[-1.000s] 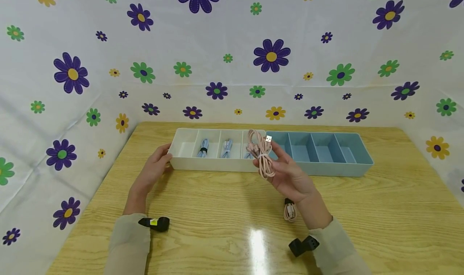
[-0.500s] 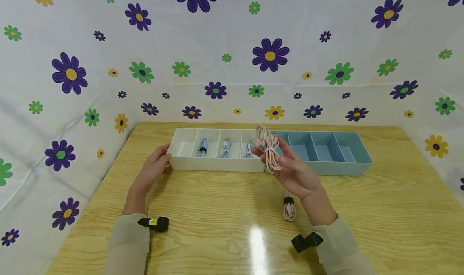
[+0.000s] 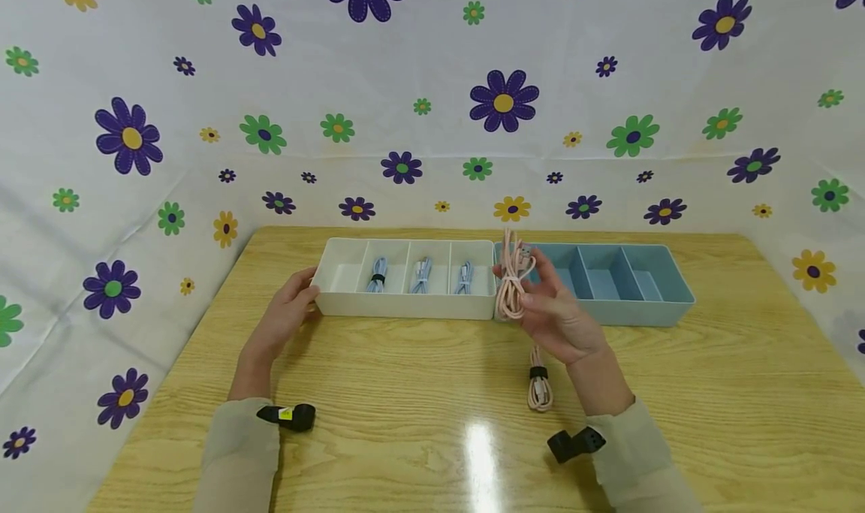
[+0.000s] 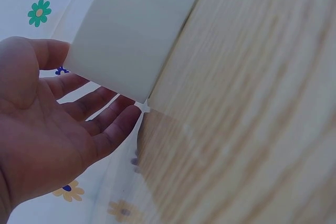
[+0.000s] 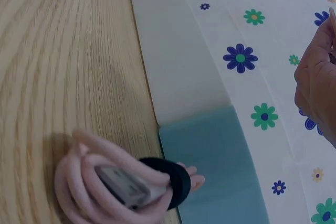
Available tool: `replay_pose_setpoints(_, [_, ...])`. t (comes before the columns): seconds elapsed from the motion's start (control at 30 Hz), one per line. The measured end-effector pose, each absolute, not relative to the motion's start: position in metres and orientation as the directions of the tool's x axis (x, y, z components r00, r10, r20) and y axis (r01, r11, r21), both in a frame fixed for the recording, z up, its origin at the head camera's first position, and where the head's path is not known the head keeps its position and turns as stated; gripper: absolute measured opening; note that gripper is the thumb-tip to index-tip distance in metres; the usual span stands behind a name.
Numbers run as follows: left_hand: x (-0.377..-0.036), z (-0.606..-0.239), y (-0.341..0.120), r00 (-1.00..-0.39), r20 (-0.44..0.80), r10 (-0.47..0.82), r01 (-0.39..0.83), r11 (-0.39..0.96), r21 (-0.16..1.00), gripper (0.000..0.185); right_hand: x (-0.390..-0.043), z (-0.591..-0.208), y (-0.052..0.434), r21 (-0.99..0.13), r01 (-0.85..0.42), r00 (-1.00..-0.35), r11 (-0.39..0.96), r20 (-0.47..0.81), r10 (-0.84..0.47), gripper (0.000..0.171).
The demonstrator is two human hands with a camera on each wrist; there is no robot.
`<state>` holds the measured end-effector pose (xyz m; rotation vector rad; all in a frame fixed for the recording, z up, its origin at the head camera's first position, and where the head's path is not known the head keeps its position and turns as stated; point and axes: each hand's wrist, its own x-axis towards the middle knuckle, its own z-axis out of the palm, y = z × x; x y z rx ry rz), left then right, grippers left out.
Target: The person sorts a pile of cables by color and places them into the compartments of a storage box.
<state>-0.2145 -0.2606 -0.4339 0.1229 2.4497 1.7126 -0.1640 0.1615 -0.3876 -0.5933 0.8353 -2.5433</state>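
Observation:
My right hand (image 3: 554,314) pinches a coiled pink USB cable (image 3: 511,284), tied with a pale band, above the left end of the blue divided box (image 3: 608,314). The cable hangs upright, its metal plug near the fingers. In the right wrist view only part of the right hand (image 5: 317,80) shows at the right edge. My left hand (image 3: 287,310) rests at the left end of the white divided box (image 3: 405,306). In the left wrist view its fingers (image 4: 118,124) lie fairly straight along the box's end, with the thumb at the top corner.
Light-blue cables lie in the white box: one with a black strap (image 3: 378,276), a second (image 3: 422,275) and a third (image 3: 464,279). Another pink cable (image 3: 539,389), with a black strap, lies on the wooden table (image 3: 378,393) below the right hand. A flowered cloth (image 3: 432,137) hangs behind.
My right hand has carried the pink cable rightward, from over the white box's right end to the blue box's left end, and turned it. The left hand stays in place.

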Motion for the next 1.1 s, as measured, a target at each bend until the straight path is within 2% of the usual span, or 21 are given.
replay_pose_setpoints(0.37, [-0.217,-0.432,-0.261,-0.987,-0.070,0.146,-0.013,0.357,0.934,0.056,-0.173,-0.385,0.177,-0.793,0.084,-0.919,-0.604,0.173,-0.354,0.057])
replay_pose_setpoints(0.97, [-0.219,-0.438,-0.265,-0.988,-0.074,0.137,-0.021,0.352,0.936,0.054,-0.192,-0.388,0.186,-0.866,0.102,-0.948,-0.489,0.063,-0.311,0.049])
replay_pose_setpoints(1.1, [-0.219,-0.439,-0.265,-0.987,-0.075,0.139,-0.022,0.350,0.936,0.054,-0.196,-0.385,0.188,-0.895,0.091,-0.953,-0.436,0.048,-0.299,0.053])
